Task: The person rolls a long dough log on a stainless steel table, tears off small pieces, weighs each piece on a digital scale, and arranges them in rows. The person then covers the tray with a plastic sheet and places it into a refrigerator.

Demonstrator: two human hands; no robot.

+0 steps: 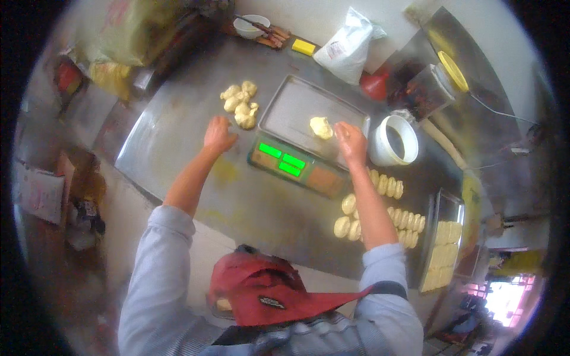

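My left hand (218,135) is just over the steel table, beside a heap of pale yellow dough lumps (240,104). Its thumb stands away from the curled fingers, and I see nothing between them. A single dough piece (320,127) lies on the metal tray (303,100) that tops a digital scale (285,162) with lit green displays. Close to that piece's right side, over the tray, is my right hand (352,142) with its fingers curled. Whether it pinches a bit of dough is hidden.
Rows of shaped dough pieces (394,222) lie under my right forearm. Farther right is a metal tray (438,249) filled with pale pieces. A white bucket (378,144) stands right of the scale. Behind are a white sack (345,49), a yellow block (303,46) and a bowl (251,26).
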